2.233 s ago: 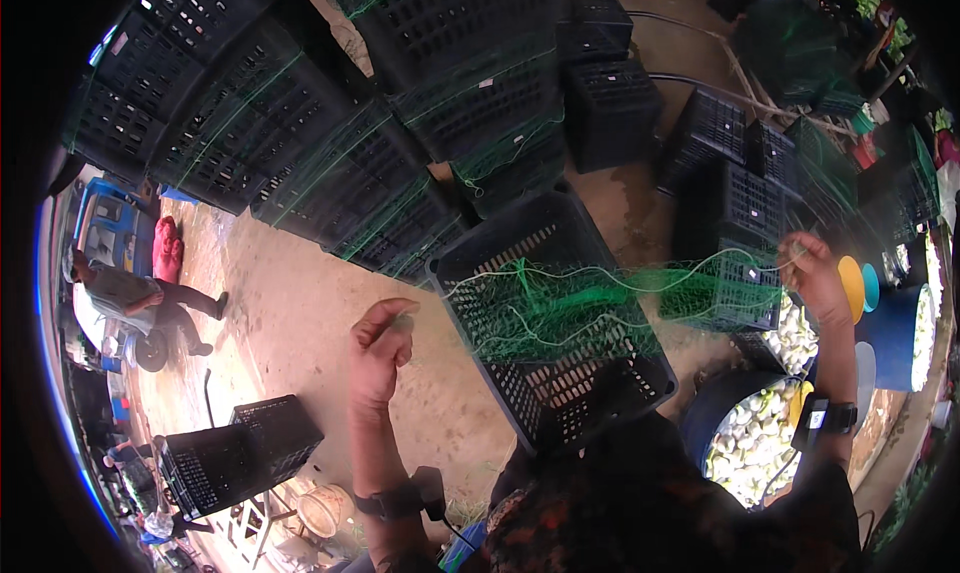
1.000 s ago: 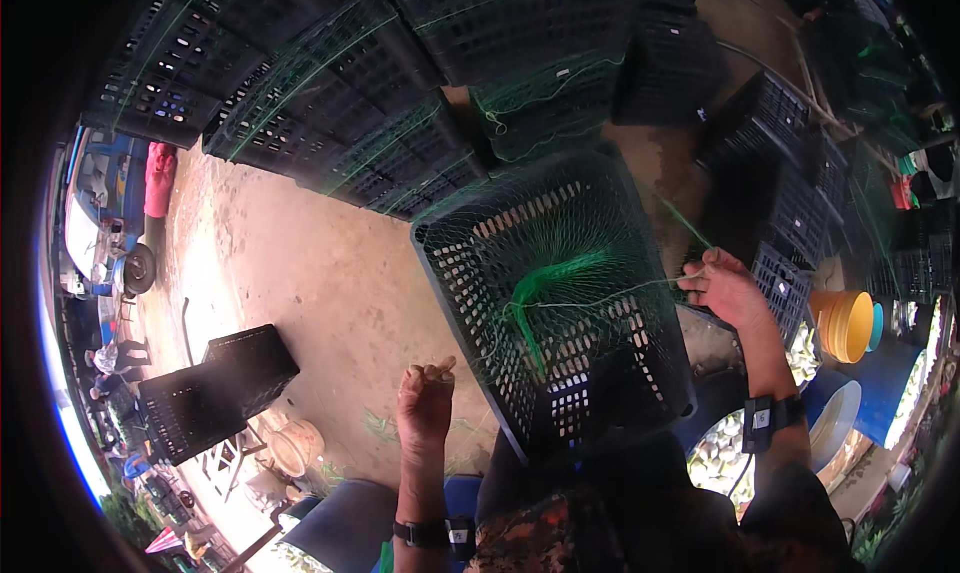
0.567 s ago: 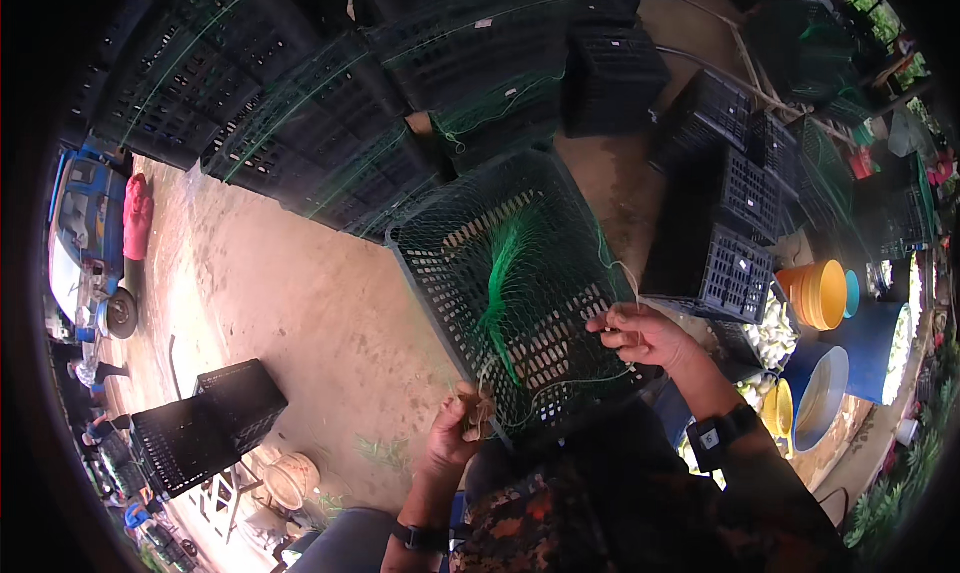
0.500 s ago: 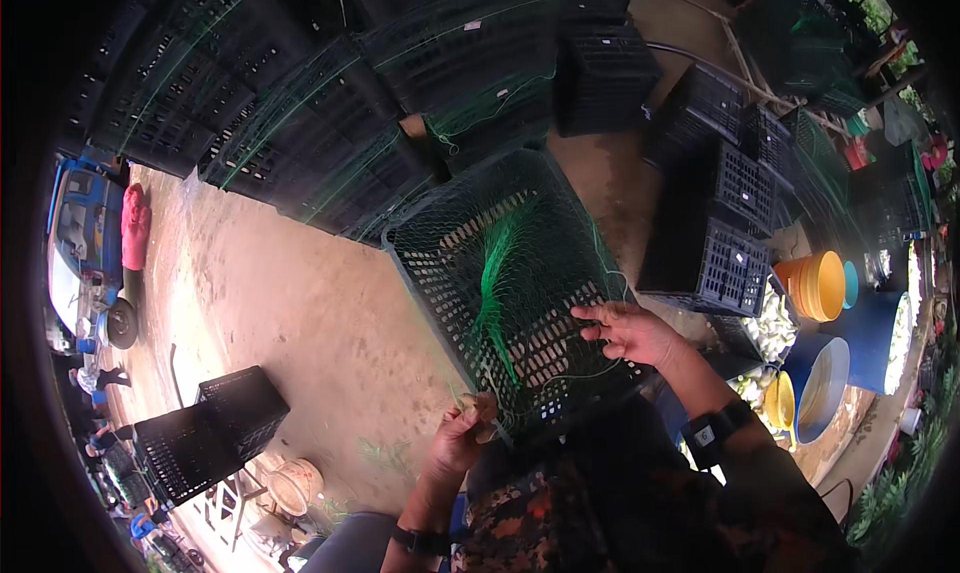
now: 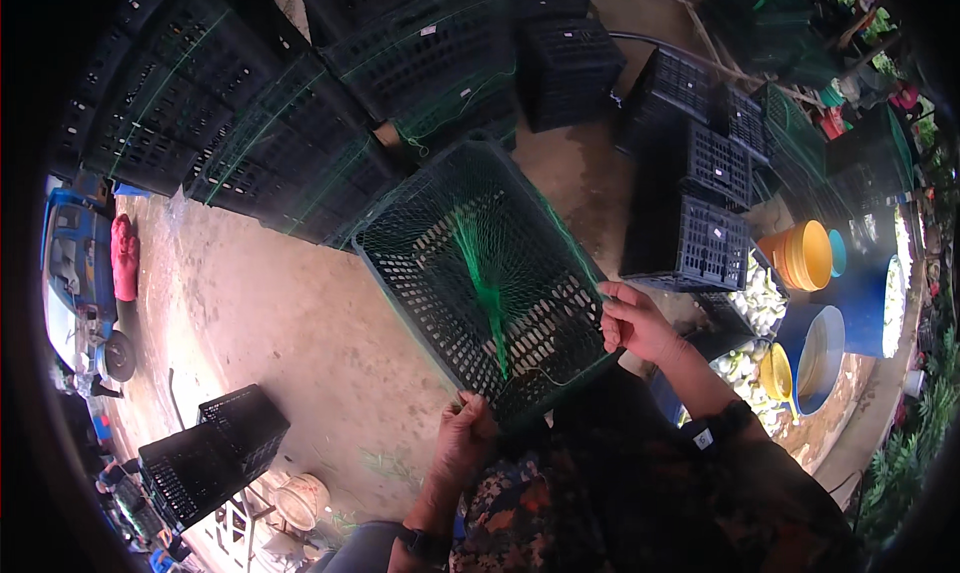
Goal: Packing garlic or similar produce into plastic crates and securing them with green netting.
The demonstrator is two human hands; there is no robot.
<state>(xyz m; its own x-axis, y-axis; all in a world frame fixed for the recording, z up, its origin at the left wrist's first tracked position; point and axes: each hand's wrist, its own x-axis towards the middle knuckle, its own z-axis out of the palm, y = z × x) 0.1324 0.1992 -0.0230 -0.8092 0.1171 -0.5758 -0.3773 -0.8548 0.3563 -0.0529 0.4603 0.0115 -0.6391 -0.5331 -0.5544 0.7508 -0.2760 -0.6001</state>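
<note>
Head view: my left fingers point(image 5: 470, 406) pinch net point(image 5: 487, 298) at crate point(image 5: 412, 319) corner; right fingers point(image 5: 622, 293) half-curled, hold unclear; best tension evenly.

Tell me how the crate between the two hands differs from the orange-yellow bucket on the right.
The crate is dark; the bucket is orange-yellow. The crate is rectangular, whereas the bucket is round. The crate's walls are slotted, while the bucket's look solid. A green net stretches over the crate; none shows on the bucket. Both are containers.
</note>
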